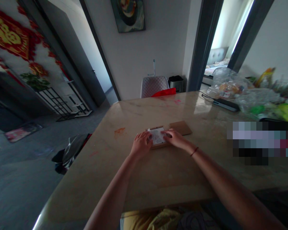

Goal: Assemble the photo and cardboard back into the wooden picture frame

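Observation:
A small wooden picture frame [157,136] lies flat on the marble table [144,172], its pale centre facing up. My left hand [141,144] rests on the frame's left edge with the fingers curled onto it. My right hand [176,138] presses on the frame's right side, fingers bent down over the pale centre. A brown backing board [180,127] lies flat just behind and to the right of the frame, touching it.
Plastic bags with food and packets [254,92] crowd the table's far right, with a dark flat device [224,104] beside them. A quilted chair [154,85] with a red item stands at the far edge. Dark clothing [70,151] lies left of the table.

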`<state>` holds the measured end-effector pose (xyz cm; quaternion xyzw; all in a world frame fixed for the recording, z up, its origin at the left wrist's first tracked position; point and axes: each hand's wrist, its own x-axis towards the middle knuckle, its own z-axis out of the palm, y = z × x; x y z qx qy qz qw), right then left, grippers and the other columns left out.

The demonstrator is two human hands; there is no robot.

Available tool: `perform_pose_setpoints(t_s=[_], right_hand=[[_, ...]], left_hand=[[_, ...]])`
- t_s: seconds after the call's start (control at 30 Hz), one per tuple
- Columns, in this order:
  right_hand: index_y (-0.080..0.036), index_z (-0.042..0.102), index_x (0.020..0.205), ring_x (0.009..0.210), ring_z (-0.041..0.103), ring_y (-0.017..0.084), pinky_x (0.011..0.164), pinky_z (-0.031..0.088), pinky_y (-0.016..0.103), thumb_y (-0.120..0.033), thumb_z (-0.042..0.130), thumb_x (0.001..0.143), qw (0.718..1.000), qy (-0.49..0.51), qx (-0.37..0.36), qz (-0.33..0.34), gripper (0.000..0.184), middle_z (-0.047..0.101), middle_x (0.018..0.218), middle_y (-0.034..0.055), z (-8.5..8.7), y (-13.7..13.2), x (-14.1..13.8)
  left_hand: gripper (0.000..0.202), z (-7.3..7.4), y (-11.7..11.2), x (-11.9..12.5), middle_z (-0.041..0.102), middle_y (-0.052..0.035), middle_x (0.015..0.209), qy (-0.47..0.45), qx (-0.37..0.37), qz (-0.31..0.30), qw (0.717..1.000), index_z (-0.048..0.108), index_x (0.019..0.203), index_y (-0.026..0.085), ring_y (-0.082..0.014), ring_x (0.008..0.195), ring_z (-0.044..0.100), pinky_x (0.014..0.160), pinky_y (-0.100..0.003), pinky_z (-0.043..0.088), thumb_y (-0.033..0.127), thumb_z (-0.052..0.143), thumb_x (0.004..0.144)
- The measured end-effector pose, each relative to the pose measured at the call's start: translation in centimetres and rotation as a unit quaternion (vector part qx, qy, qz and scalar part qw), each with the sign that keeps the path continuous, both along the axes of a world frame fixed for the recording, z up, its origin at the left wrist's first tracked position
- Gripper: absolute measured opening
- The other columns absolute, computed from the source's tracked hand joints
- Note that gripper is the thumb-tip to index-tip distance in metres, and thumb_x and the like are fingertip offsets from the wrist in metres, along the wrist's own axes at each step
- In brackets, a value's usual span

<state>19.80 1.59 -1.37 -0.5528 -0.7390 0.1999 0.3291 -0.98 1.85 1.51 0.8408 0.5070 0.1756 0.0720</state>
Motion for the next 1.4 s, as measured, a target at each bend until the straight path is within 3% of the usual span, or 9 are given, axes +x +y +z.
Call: perform_pose_setpoints(t_s=[0.17, 0.37, 0.53, 0.77, 1.0, 1.17, 1.3, 1.4], right_hand=[[-0.019, 0.061, 0.115, 0.09, 0.06, 0.018, 0.086, 0.043, 0.03, -0.033, 0.057, 0.08, 1.0, -0.001, 0.011, 0.004, 0.037, 0.061, 0.101, 0.009, -0.2, 0.2, 0.2], [-0.019, 0.06, 0.117, 0.086, 0.06, 0.018, 0.081, 0.044, 0.029, -0.037, 0.057, 0.08, 1.0, -0.028, -0.003, 0.007, 0.04, 0.062, 0.099, 0.01, 0.3, 0.4, -0.2], [-0.02, 0.059, 0.117, 0.089, 0.061, 0.019, 0.083, 0.045, 0.03, -0.036, 0.057, 0.081, 1.0, -0.022, -0.013, -0.004, 0.04, 0.062, 0.103, 0.0121, 0.3, 0.5, -0.3], [-0.021, 0.051, 0.125, 0.115, 0.052, 0.019, 0.098, 0.037, 0.034, -0.02, 0.059, 0.076, 0.993, 0.074, -0.081, 0.047, 0.05, 0.055, 0.126, 0.0092, 0.8, 0.7, 1.1], [-0.019, 0.055, 0.12, 0.108, 0.056, 0.021, 0.096, 0.039, 0.037, -0.019, 0.065, 0.07, 0.989, 0.086, -0.118, 0.033, 0.051, 0.06, 0.119, 0.0099, 1.2, 0.8, 0.8], [-0.019, 0.056, 0.12, 0.113, 0.054, 0.022, 0.099, 0.037, 0.037, -0.016, 0.064, 0.07, 0.988, 0.092, -0.119, 0.024, 0.051, 0.059, 0.121, 0.01, 1.4, 0.7, 0.7], [-0.021, 0.058, 0.117, 0.114, 0.053, 0.021, 0.1, 0.036, 0.038, -0.023, 0.062, 0.074, 0.989, 0.104, -0.103, 0.036, 0.043, 0.059, 0.122, 0.0079, 1.5, 0.3, 0.7], [-0.022, 0.066, 0.104, 0.104, 0.06, 0.021, 0.094, 0.041, 0.037, -0.029, 0.057, 0.079, 0.988, 0.111, -0.092, 0.063, 0.028, 0.067, 0.109, 0.0056, 1.3, 0.2, 0.3]], left_hand=[[0.048, -0.9, 1.0, -0.1, 0.045, -0.007, 0.137, -0.006, -0.021, -0.007, 1.0, 0.048, 0.125, 0.02, -0.0209, 0.126, 0.038, 0.107, -0.04, 0.024, 0.042, 0.046, 0.082], [0.052, -1.1, 0.9, -0.2, 0.036, -0.0087, 0.143, 0.016, -0.044, 0.01, 0.999, 0.041, 0.132, 0.019, -0.0206, 0.132, 0.03, 0.108, -0.04, 0.021, 0.044, 0.038, 0.086], [0.048, -0.7, 0.5, -0.2, 0.031, -0.0069, 0.146, 0.034, -0.044, 0.005, 0.998, 0.037, 0.135, 0.021, -0.0196, 0.133, 0.027, 0.109, -0.042, 0.019, 0.033, 0.028, 0.089], [0.053, -0.8, 1.0, -0.5, 0.027, -0.0067, 0.147, 0.009, -0.081, -0.001, 0.997, 0.035, 0.136, 0.018, -0.0189, 0.134, 0.025, 0.11, -0.041, 0.018, 0.023, 0.035, 0.083], [0.059, -2.5, 2.6, -0.4, 0.032, -0.0046, 0.145, -0.093, -0.114, 0.038, 0.988, 0.044, 0.13, 0.023, -0.0162, 0.133, 0.029, 0.11, -0.04, 0.023, 0.008, 0.047, 0.073], [0.058, -2.4, 2.6, -0.1, 0.032, -0.0061, 0.145, -0.087, -0.119, 0.042, 0.988, 0.044, 0.13, 0.02, -0.0171, 0.133, 0.028, 0.11, -0.039, 0.024, 0.008, 0.047, 0.072], [0.051, -1.6, 1.6, -0.3, 0.03, -0.0062, 0.146, -0.057, -0.102, 0.012, 0.993, 0.044, 0.13, 0.019, -0.0175, 0.134, 0.027, 0.11, -0.039, 0.021, 0.014, 0.042, 0.079], [0.052, -1.1, 0.7, -0.3, 0.027, -0.0079, 0.147, -0.038, -0.086, 0.014, 0.995, 0.038, 0.134, 0.017, -0.0197, 0.135, 0.023, 0.111, -0.041, 0.018, 0.02, 0.04, 0.082]])
